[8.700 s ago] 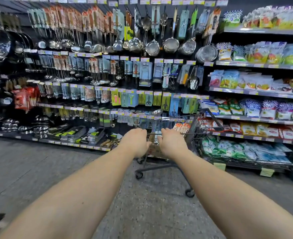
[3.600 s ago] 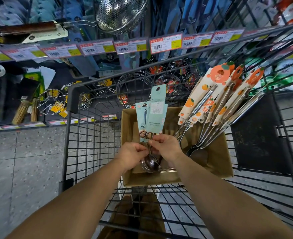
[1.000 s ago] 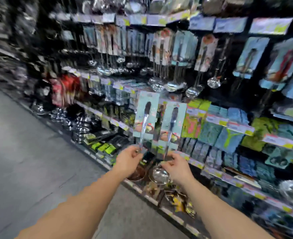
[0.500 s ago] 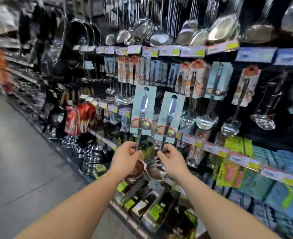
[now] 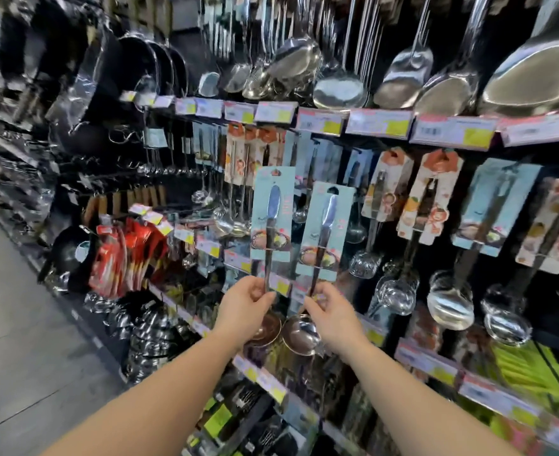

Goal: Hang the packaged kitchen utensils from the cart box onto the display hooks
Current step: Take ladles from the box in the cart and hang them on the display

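Left hand (image 5: 245,307) and right hand (image 5: 334,315) each pinch a carded ladle's handle: left ladle (image 5: 269,225), right ladle (image 5: 324,235); card print is unreadable.

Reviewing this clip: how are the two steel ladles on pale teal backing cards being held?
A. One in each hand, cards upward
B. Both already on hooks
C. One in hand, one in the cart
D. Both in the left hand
A: the left hand grips one steel ladle on a pale teal card, the right hand the other, cards upward.
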